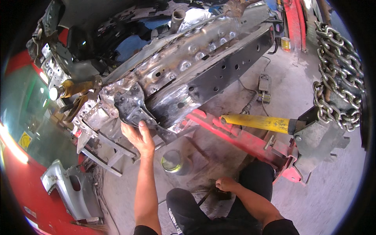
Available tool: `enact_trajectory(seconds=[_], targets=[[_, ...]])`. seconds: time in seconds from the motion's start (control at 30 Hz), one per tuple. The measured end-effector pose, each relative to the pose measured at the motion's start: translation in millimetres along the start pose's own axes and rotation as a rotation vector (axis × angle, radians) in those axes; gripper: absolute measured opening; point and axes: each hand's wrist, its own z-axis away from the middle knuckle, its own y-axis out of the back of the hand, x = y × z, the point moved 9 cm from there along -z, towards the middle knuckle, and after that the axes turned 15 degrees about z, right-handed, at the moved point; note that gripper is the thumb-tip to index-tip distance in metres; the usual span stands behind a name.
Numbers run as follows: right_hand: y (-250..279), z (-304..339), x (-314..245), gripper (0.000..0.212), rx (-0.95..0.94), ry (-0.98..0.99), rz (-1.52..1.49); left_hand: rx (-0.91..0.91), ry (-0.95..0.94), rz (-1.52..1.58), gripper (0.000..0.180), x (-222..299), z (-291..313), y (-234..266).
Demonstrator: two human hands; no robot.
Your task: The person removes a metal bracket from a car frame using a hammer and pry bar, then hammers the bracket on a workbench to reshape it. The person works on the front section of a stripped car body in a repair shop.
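My left hand (138, 139) is at the lower end of a long metal frame rail. Its thumb lies over the lower edge of a dark, curved metal bracket (131, 102), with the fingers partly hidden beneath. The bracket joins the black beam with round holes (223, 72) and the bare, spot-welded panel (172, 72) behind it. Low by my right knee, my right hand (226, 184) is closed in a fist. A thin dark rod (206, 197) and a dark block (223, 194) show right beside it; what the fist holds is not clear.
A red pulling frame (250, 143) with a yellow cylinder (258, 122) stands to the right, heavy chains (337, 74) hanging above it. A round container (171, 161) sits on the floor between my arms. At lower left lies a silver fender (72, 190) near a red car (19, 168).
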Motion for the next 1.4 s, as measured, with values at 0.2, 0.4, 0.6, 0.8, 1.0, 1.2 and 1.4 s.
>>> enact_trajectory(seconds=[0.2,0.4,0.6,0.8,1.0,1.2,1.4], targets=[[-11,1,7,0.024,-0.063,-0.021,0.012,0.016,-0.039,-0.009,0.050,10,-5,1],[-6,4,3,0.024,-0.022,0.026,0.031,0.048,-0.031,0.000,0.050,6,-3,4],[-7,6,4,0.025,-0.078,0.012,0.069,0.039,-0.033,-0.015,0.051,7,-2,4],[-20,7,11,0.023,-0.150,-0.018,0.056,0.040,-0.061,-0.015,0.051,7,-3,5],[-22,7,9,0.022,-0.139,-0.024,0.057,0.034,-0.048,0.029,0.051,5,-5,7],[1,8,-7,0.025,-0.114,-0.057,-0.102,-0.010,-0.024,0.041,0.050,5,-7,7],[152,-7,-99,0.016,0.504,0.125,-0.222,-0.025,0.021,0.082,0.046,5,-8,6]])
